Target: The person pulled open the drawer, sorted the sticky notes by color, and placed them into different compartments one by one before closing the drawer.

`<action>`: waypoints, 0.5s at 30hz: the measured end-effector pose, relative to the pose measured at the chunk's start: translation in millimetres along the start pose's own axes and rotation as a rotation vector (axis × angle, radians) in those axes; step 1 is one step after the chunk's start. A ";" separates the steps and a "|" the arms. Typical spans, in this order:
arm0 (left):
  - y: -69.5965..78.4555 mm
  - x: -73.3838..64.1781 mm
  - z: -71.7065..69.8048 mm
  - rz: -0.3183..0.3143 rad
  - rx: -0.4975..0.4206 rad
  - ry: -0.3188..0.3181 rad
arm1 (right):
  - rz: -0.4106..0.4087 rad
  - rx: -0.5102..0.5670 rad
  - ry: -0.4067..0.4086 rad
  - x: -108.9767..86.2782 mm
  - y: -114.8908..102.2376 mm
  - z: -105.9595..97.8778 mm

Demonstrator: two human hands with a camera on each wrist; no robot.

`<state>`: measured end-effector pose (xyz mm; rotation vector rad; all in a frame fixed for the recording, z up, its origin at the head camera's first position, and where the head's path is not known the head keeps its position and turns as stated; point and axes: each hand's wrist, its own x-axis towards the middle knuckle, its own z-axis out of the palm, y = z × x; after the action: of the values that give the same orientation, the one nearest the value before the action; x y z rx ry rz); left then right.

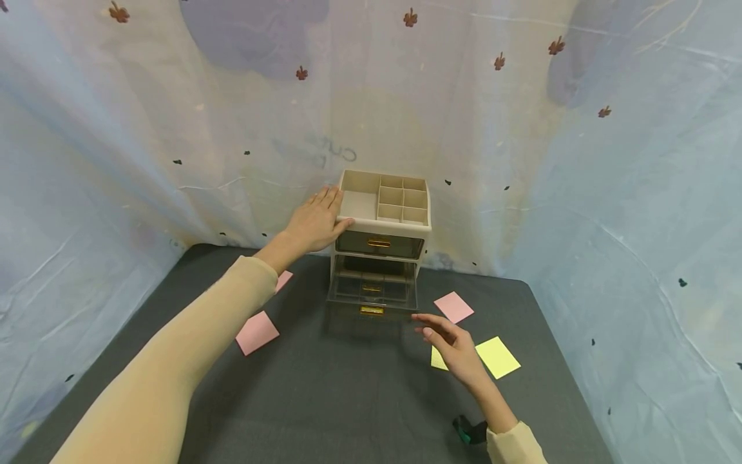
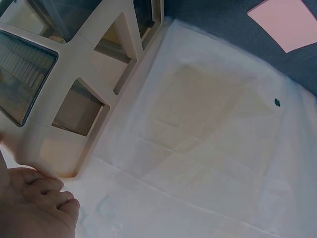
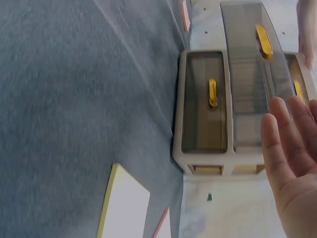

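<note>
A beige desktop drawer organizer [image 1: 384,227] stands at the back of the table, its top tray split into several compartments. Its transparent middle drawer [image 1: 348,293] is pulled out, with a gold handle on the front. The upper drawer [image 1: 353,242] is closed, and in the right wrist view so is the bottom drawer [image 3: 200,124]. My left hand [image 1: 315,222] rests against the organizer's top left edge, fingers extended. Just off the pulled-out drawer's right front corner is my right hand [image 1: 455,351], holding nothing, its fingers loosely extended.
Pink sticky notes [image 1: 257,333] lie to the left, and another pink note [image 1: 454,307] to the right. Yellow sticky notes [image 1: 497,357] are beside my right hand. A dark green and black object [image 1: 468,430] sits by my right wrist. Patterned fabric [image 1: 580,193] hangs behind the table.
</note>
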<state>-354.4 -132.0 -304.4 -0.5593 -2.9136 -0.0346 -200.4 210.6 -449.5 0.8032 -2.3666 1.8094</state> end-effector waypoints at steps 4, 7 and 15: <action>-0.2 -0.3 -0.7 0.001 0.000 -0.006 | -0.015 -0.029 0.051 -6.2 3.9 -10.1; -0.2 -0.6 -1.0 0.001 0.000 -0.016 | -0.009 -0.041 0.088 -11.3 8.5 -17.0; -0.6 -0.2 0.4 -0.002 -0.008 0.000 | 0.005 -0.042 0.174 -21.3 23.1 -33.3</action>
<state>-354.4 -132.6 -304.8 -0.5583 -2.9153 -0.0461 -200.7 252.9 -467.0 0.6086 -2.2909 1.7473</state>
